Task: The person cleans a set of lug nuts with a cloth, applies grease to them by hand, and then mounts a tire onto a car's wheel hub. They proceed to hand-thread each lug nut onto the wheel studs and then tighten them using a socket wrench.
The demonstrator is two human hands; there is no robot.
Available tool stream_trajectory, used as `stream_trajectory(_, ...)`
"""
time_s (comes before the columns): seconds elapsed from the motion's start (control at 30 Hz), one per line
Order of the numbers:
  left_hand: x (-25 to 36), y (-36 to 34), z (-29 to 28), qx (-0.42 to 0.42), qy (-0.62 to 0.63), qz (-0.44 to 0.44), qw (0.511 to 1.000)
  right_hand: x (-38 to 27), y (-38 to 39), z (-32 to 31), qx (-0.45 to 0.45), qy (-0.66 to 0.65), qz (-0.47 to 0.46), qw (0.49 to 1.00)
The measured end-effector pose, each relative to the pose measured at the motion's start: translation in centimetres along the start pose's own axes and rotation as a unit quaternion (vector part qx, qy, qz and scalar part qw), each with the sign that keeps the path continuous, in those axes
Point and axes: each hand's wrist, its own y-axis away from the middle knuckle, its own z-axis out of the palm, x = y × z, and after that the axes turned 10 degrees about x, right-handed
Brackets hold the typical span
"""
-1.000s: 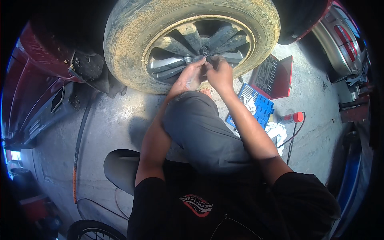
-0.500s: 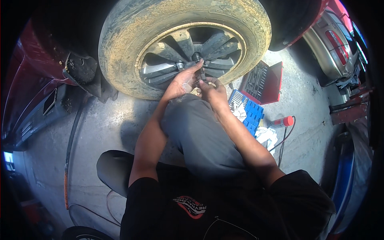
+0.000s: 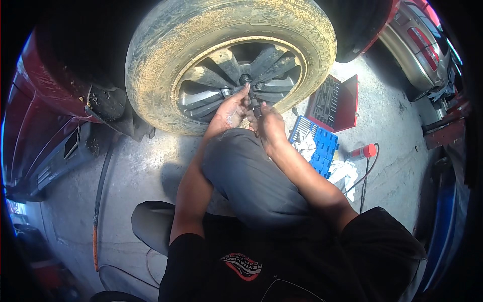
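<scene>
A muddy car wheel point(image 3: 161, 65) with a dark spoked rim stands upright in front of me. Across the lower rim lies a dark cylindrical tool point(image 3: 257, 109), like a socket piece; its exact kind is unclear. My right hand point(image 3: 271, 128) is closed around its lower end. My left hand point(image 3: 227, 113) is curled along its upper part, thumb pointing up toward the hub. Just above that thumb is a dark round lug nut or socket point(image 3: 245, 79) at the rim's centre. My fingers partly hide the tool.
Right of the wheel lie an open red tool case point(image 3: 348, 103), a blue socket tray point(image 3: 324, 151), white rags point(image 3: 343, 173) and a red-capped container point(image 3: 370, 150). A hose point(image 3: 102, 189) runs along the floor at left. My raised knee point(image 3: 241, 156) sits below my hands.
My right hand has shifted slightly to the right and down along the tool, which now shows more plainly. My left hand stays beside it. The whole view has tilted a little.
</scene>
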Motion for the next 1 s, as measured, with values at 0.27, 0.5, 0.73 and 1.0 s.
stream_trajectory(0.27,-0.5,-0.3,-0.4,-0.028,-0.007,0.028,0.999,-1.5,2.8,1.7,0.071,0.105,-0.072,0.989)
stream_trajectory(0.5,-0.9,-0.5,0.8,-0.06,0.06,0.012,0.996,-0.7,-0.6,-1.0,-0.046,-0.186,0.075,0.978)
stream_trajectory(0.73,-1.3,0.4,0.5,-0.021,0.023,0.099,0.995,-1.3,3.1,1.9,0.042,0.031,-0.031,0.998)
stream_trajectory(1.0,-1.6,0.9,3.0,-0.004,0.051,0.067,0.996,-0.5,-2.5,-2.2,-0.067,-0.134,0.114,0.982)
